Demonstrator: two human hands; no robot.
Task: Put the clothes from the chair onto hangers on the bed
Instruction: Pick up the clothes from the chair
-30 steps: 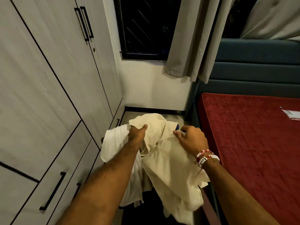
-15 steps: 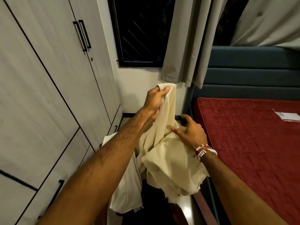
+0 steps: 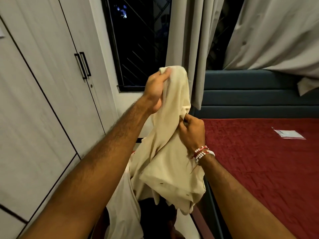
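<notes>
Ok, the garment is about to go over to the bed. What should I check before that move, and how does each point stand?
1. Left hand grips the top of the cream garment: ok.
2. Right hand pinches the garment lower down: ok.
3. Garment lifted free of the chair: cannot tell. Its lower edge hangs beside a white garment and the chair is hidden.
4. Room on the bed: ok. Red cover shows next to the hands, and a plastic packet lies farther off.
5. Hanger ready: cannot tell, none in view.
</notes>
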